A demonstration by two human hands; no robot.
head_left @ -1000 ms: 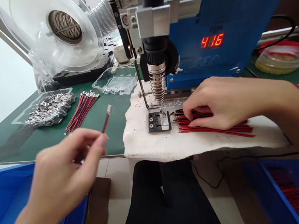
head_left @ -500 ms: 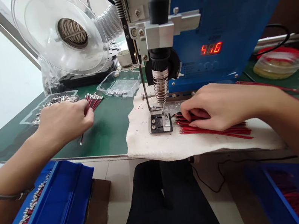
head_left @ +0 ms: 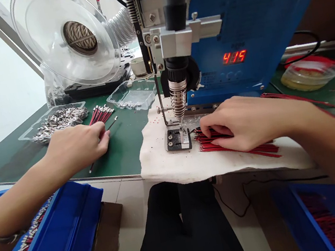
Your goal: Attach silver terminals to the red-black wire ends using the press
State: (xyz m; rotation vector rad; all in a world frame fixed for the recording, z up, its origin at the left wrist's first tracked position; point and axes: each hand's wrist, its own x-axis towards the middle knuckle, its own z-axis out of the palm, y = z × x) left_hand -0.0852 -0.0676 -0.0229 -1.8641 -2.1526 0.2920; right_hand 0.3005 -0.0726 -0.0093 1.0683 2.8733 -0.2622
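My left hand (head_left: 79, 143) is closed on a thin wire. The wire's metal-tipped end (head_left: 115, 118) sticks out past the fingertips, and its dark tail shows below the hand. Just behind lies a bundle of red and black wires (head_left: 100, 113) with metal ends. My right hand (head_left: 242, 123) is curled over a bundle of red wires (head_left: 218, 144) on the white cloth (head_left: 168, 170), thumb and fingers pinching among them; the exact grip is hidden. To its left is the small black fixture (head_left: 177, 139) under the spring-wrapped soldering tip (head_left: 179, 95).
A clear tray of small metal parts (head_left: 60, 120) stands at left, another clear tray (head_left: 133, 93) behind. The blue machine (head_left: 233, 20) with red digits rises at right. Blue bins of wires (head_left: 54, 238) (head_left: 327, 218) sit below the table on both sides.
My left hand has moved slightly right and down from the finished-end bundle, and a metal-tipped wire now shows at its fingers. My right hand stays on the red wires. The lower display changed.
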